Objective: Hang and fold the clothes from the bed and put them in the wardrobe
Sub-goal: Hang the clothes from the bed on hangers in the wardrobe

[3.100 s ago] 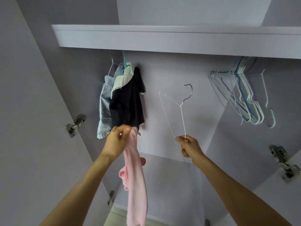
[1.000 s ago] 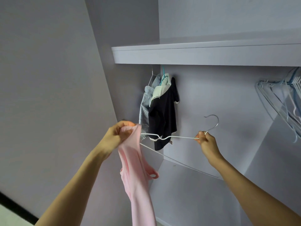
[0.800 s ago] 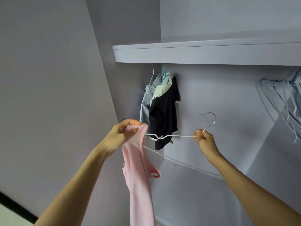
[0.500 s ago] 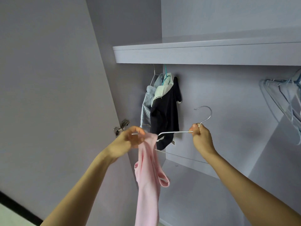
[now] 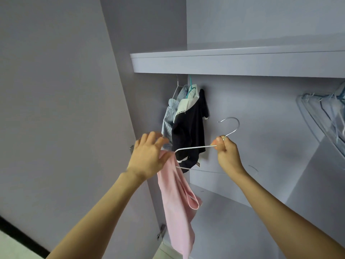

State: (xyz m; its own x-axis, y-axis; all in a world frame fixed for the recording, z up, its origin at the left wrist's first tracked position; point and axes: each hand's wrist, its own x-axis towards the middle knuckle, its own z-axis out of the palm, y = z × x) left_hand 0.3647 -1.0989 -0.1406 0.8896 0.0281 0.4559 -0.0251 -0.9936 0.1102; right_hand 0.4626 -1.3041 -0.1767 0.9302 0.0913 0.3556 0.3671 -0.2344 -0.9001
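A pink garment (image 5: 177,208) hangs down in front of the open wardrobe, its top edge under my left hand (image 5: 149,156). That hand's fingers are spread, with the thumb pressing the fabric by the left end of a white wire hanger (image 5: 196,147). My right hand (image 5: 226,153) grips the hanger at its neck, just below the metal hook, and holds it level. The hanger's left shoulder touches the garment's top. A dark top with a white collar (image 5: 188,133) and a striped blue garment (image 5: 169,118) hang behind.
A white shelf (image 5: 233,63) runs across above the hanging space. A bundle of bare hangers (image 5: 324,118) hangs at the far right. The open wardrobe door (image 5: 61,109) fills the left, with hinges on its inner edge. Floor shows at the lower left.
My right hand turned the hanger from upright to level and brought its left end to the pink garment. My left hand's fingers have spread apart over the fabric.
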